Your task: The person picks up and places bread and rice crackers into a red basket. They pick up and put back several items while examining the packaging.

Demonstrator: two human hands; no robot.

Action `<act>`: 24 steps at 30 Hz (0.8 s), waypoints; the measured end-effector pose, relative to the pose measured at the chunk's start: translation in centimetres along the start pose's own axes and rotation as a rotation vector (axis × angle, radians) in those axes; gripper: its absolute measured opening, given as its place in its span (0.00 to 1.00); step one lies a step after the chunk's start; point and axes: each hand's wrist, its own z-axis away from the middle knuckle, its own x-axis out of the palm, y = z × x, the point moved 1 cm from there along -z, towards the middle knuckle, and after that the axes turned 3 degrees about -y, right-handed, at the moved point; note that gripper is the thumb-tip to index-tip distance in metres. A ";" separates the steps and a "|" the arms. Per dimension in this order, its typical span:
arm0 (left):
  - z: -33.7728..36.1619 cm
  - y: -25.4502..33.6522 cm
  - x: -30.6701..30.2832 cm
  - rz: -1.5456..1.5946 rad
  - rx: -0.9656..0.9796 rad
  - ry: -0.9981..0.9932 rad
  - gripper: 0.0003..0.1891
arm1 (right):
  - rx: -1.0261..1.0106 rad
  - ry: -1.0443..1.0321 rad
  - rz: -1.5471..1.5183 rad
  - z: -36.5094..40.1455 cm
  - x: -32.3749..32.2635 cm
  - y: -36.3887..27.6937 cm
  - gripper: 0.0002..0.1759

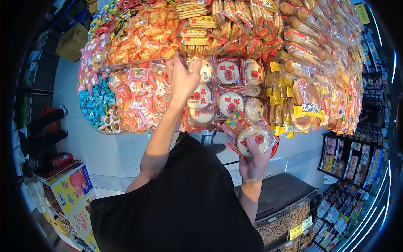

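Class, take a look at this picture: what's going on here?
A person in a black top stands at a heaped snack display. The right hand holds a red-trimmed cracker packet at the display's near edge. The left hand reaches further in, fingers on another cracker pack among the stacked ones. Whether it grips that pack is unclear. Wrapped sweets lie to the left, with biscuits beyond.

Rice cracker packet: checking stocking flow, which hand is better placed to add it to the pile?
Likely the right hand: its fingers grip the rice cracker packet just below the pile; the left hand touches that pile.
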 end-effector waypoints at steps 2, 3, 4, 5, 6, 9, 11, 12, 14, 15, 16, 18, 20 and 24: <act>-0.1 -0.1 0.1 0.012 0.006 0.039 0.42 | 0.002 -0.013 -0.007 -0.2 0.5 -0.2 0.26; 0.0 0.2 0.0 -0.009 0.002 0.063 0.40 | 0.021 -0.029 -0.046 -0.5 0.7 -0.2 0.25; 0.1 0.4 -0.2 -0.006 0.005 0.055 0.40 | 0.039 -0.045 -0.085 -0.6 0.8 -0.3 0.25; 0.1 0.6 -0.5 -0.043 0.033 0.067 0.39 | 0.059 -0.028 -0.078 -0.6 0.7 -0.3 0.24; 0.2 0.7 -0.8 -0.080 0.062 0.080 0.38 | 0.053 -0.022 -0.079 -0.8 0.6 -0.4 0.24; 1.4 1.0 -1.6 -0.144 0.162 0.137 0.33 | 0.079 -0.157 -0.070 -1.1 0.1 -0.3 0.27; 3.0 2.2 -2.7 -0.319 0.351 0.236 0.27 | 0.097 -0.236 -0.088 -1.3 -0.4 0.1 0.26; 4.1 2.9 -3.4 -0.320 0.355 0.232 0.27 | 0.095 -0.232 -0.092 -1.3 -0.3 0.1 0.26; 6.6 4.1 -4.5 0.342 0.167 -0.276 0.28 | 0.107 -0.217 -0.070 -1.4 0.0 0.3 0.24; 7.9 4.9 -5.4 0.466 0.131 -0.540 0.27 | 0.092 -0.194 -0.050 -1.5 0.1 0.6 0.23; 9.2 5.6 -6.3 0.586 0.087 -0.806 0.27 | 0.089 -0.187 -0.050 -1.4 0.1 0.7 0.23; 11.3 6.2 -7.2 0.481 0.184 -1.002 0.29 | 0.094 -0.166 -0.037 -1.6 0.2 0.9 0.22; 11.9 5.9 -6.9 0.444 0.099 -0.997 0.27 | 0.104 -0.182 -0.037 -1.6 0.3 1.0 0.21; 10.6 3.4 -6.6 0.648 -0.091 -0.899 0.20 | 0.042 -0.142 0.000 -1.6 0.5 1.1 0.22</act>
